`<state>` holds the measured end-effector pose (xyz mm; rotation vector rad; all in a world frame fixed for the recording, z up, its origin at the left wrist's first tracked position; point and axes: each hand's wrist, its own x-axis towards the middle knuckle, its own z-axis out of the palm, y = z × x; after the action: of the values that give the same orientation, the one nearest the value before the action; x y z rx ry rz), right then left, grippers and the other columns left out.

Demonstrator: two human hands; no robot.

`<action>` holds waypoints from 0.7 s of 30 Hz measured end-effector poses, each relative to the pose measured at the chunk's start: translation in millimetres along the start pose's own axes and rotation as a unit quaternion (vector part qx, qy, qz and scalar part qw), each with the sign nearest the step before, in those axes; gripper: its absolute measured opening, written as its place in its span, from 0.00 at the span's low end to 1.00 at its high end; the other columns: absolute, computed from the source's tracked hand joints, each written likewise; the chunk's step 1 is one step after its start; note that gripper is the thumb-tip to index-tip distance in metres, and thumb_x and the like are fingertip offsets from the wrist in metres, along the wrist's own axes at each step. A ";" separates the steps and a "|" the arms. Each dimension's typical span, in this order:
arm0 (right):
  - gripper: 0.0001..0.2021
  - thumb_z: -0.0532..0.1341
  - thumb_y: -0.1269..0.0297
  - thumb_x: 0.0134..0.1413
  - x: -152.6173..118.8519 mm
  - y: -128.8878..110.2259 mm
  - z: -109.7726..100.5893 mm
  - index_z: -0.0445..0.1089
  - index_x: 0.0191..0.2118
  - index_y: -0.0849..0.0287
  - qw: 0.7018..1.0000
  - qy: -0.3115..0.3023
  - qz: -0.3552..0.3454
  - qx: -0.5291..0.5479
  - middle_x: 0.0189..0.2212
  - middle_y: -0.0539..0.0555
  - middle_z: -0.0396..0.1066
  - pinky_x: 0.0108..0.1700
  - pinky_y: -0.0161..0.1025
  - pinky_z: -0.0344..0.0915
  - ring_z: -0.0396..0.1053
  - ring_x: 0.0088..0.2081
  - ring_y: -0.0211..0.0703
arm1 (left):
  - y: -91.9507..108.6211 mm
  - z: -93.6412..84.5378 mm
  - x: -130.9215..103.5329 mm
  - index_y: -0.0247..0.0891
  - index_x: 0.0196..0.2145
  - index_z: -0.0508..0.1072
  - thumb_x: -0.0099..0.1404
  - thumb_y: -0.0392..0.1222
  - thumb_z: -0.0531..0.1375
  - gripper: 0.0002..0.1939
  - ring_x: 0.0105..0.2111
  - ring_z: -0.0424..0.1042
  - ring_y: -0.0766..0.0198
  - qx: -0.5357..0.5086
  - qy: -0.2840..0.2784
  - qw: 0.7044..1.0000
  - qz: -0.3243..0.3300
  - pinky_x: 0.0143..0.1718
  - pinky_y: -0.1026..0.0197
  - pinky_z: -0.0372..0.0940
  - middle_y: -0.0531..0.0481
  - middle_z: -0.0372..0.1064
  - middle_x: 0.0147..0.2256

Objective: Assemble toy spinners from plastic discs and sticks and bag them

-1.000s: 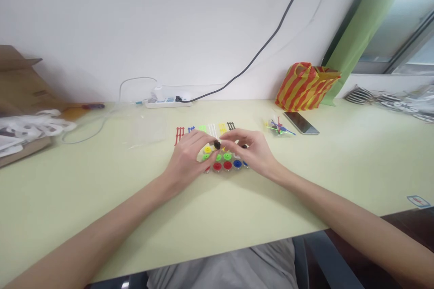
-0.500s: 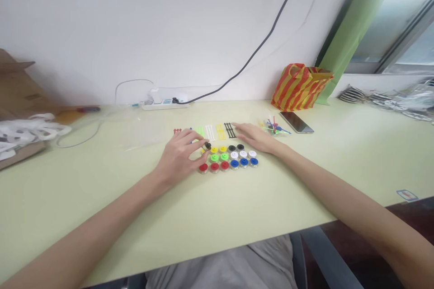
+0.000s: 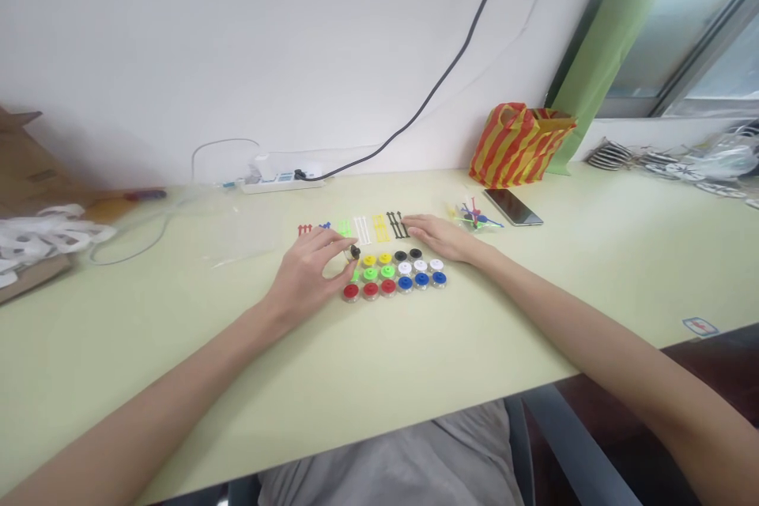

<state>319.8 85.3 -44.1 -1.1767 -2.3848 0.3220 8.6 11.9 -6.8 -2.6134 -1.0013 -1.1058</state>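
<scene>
My left hand (image 3: 309,265) pinches a small round piece with a black top (image 3: 355,251) between thumb and fingertips, tilted on its side above the table. Under and beside it stand rows of clear round pieces with coloured tops: yellow (image 3: 385,259), green (image 3: 387,272), red (image 3: 371,290), black (image 3: 401,256), white (image 3: 421,266) and blue (image 3: 421,279). My right hand (image 3: 436,236) rests flat on the table, fingers stretched out, fingertips by the black sticks (image 3: 397,224). In line with those lie yellow sticks (image 3: 380,228), white sticks (image 3: 362,230), green, blue and red sticks (image 3: 304,229), the blue partly covered by my left hand.
A clear bag of coloured sticks (image 3: 474,215) and a phone (image 3: 513,206) lie to the right. Behind them stands a striped bag (image 3: 522,144). A power strip (image 3: 281,183) sits along the wall, and a clear plastic sheet (image 3: 243,233) lies left of the sticks.
The view has shifted a little. My left hand has lifted the black-topped piece slightly up and to the left. My right hand has stayed by the black sticks.
</scene>
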 end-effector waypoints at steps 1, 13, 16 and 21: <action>0.25 0.47 0.52 0.74 -0.3 -0.7 -1.0 0.69 0.65 0.58 1.000 0.006 0.002 0.003 0.65 0.61 0.66 0.69 0.53 0.59 0.63 0.66 0.54 | -0.6 0.2 -0.4 0.37 0.49 0.79 0.70 0.39 0.59 0.14 0.41 0.74 0.54 0.000 0.000 1.000 0.001 0.49 0.47 0.71 0.42 0.78 0.41; 0.05 0.64 0.69 0.60 -3.7 -0.3 -9.8 0.77 0.34 0.59 0.991 0.091 0.087 -0.034 0.37 0.57 0.76 0.44 0.43 0.68 0.74 0.37 0.46 | 1.4 -0.6 0.8 0.40 0.42 0.77 0.70 0.43 0.61 0.07 0.39 0.74 0.55 -0.022 0.002 0.999 -0.025 0.47 0.50 0.68 0.46 0.77 0.37; 0.05 0.63 0.72 0.60 -4.2 -0.6 -9.8 0.77 0.35 0.59 0.992 0.086 0.085 -0.031 0.36 0.55 0.77 0.43 0.41 0.67 0.73 0.36 0.44 | 3.6 -1.6 1.0 0.39 0.42 0.76 0.71 0.44 0.60 0.08 0.38 0.74 0.57 -0.052 0.016 0.996 -0.067 0.45 0.53 0.68 0.47 0.77 0.37; 0.05 0.64 0.72 0.58 -4.5 3.2 -9.5 0.78 0.38 0.60 0.990 0.090 0.101 -0.035 0.36 0.56 0.78 0.42 0.41 0.67 0.73 0.36 0.45 | 4.7 -4.0 1.7 0.40 0.46 0.78 0.69 0.46 0.62 0.11 0.36 0.73 0.60 -0.118 0.036 0.980 -0.157 0.43 0.55 0.67 0.49 0.77 0.38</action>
<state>329.1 83.7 -38.5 -1.4198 -2.1419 0.1889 10.1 7.7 -2.2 -2.6280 -1.3814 -1.4600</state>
